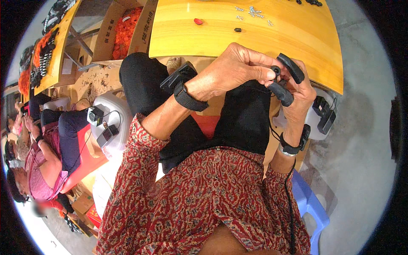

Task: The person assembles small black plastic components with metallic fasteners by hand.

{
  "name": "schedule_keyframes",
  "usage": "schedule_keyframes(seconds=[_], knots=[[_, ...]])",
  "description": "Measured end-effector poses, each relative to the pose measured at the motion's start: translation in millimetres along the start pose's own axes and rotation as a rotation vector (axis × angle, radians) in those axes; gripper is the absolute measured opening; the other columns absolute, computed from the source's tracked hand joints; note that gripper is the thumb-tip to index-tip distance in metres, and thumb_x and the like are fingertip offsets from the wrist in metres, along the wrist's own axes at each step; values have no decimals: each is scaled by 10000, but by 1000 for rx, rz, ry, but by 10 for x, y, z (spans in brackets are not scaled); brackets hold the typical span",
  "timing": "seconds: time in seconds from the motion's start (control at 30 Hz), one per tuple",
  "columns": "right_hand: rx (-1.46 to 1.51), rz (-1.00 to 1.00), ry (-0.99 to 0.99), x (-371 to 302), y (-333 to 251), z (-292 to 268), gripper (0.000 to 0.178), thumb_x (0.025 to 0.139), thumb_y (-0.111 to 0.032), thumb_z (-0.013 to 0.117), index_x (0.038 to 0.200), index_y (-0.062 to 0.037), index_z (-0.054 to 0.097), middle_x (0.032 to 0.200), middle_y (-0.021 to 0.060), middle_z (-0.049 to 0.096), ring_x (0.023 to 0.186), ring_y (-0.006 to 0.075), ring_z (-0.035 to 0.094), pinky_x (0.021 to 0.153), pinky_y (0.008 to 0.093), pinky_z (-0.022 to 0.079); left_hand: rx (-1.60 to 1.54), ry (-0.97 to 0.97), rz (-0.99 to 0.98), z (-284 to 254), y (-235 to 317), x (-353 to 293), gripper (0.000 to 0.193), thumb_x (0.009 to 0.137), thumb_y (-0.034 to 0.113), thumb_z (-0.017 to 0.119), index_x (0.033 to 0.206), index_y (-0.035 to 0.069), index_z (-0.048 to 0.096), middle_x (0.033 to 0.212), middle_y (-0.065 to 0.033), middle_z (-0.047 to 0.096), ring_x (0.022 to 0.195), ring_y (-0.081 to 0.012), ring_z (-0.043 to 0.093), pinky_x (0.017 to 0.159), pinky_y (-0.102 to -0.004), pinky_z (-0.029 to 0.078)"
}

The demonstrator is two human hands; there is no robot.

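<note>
Patterned shirt (pixel 199 187) is nearest. Left grip (pixel 240 68) pinches a small black ring (pixel 275 70), before the bench (pixel 195 40) edge; right grip (pixel 301 94), apparently with dark finger covers (pixel 290 68), is beside it, but I cannot tell its hold. The ring looks light, probably stiff; its outer wall suits fingertips. One carton (pixel 103 40) holds orange fluff (pixel 127 35).

From my end, I see a cardboard box (pixel 102 44) of orange material (pixel 127 34) just beyond the left edge of the yellow table (pixel 191 42). On top, a small red piece (pixel 198 21) lies toward that edge, with silvery bits (pixel 255 12) scattered near the far edge. Farther left I make out a second table (pixel 62 38) and a seated co-worker (pixel 46 172) in pink. Grey floor (pixel 365 106) runs past my table's right edge.
</note>
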State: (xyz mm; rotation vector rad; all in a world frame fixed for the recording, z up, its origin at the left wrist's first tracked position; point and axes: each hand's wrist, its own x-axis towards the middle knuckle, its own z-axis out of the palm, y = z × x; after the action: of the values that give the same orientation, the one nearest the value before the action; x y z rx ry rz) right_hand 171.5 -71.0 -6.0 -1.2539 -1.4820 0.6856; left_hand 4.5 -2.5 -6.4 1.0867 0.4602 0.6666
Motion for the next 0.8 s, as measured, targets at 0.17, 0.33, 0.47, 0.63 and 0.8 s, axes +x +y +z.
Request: schedule_keyframes(seconds=[0.17, 0.33, 0.47, 0.63, 0.8], knots=[[20, -7, 11, 1, -35, 12, 497, 665, 52, 757, 1130, 44, 581, 1030, 21, 539, 845, 99, 534, 714, 211, 458, -55, -11, 2, 4, 6, -23, 230, 850, 73, 617, 1068, 12, 656, 917, -73, 684, 818, -118, 628, 766, -239, 504], [41, 28, 50, 17, -94, 43, 399, 680, 20, 740, 1063, 11, 629, 962, 26, 541, 784, 100, 548, 665, 205, 452, -19, -12, 10, -18, -14, -20, 234, 883, 129, 588, 1071, 5, 652, 898, -58, 676, 761, -78, 577, 730, -216, 483], [67, 31, 58, 19, -92, 48, 390, 679, 16, 743, 1053, 11, 633, 958, 24, 541, 790, 98, 545, 671, 204, 454, -94, 4, -29, -3, -23, -20, 226, 880, 128, 592, 1056, 2, 657, 896, -58, 676, 754, -81, 577, 735, -215, 479], [49, 12, -2, 12, -69, 7, 454, 666, 79, 734, 1100, 40, 606, 1038, 27, 531, 813, 91, 514, 670, 199, 444, -133, -45, -27, -38, -54, -4, 232, 871, 139, 610, 1046, -8, 648, 895, -60, 667, 754, -92, 577, 734, -224, 475], [36, 14, -16, 13, -56, 14, 439, 675, 73, 721, 1098, 39, 609, 1039, 33, 535, 803, 94, 511, 662, 198, 442, -194, -59, -46, -63, -78, -6, 244, 871, 148, 614, 1050, -18, 628, 901, -67, 656, 751, -98, 578, 731, -230, 475]])
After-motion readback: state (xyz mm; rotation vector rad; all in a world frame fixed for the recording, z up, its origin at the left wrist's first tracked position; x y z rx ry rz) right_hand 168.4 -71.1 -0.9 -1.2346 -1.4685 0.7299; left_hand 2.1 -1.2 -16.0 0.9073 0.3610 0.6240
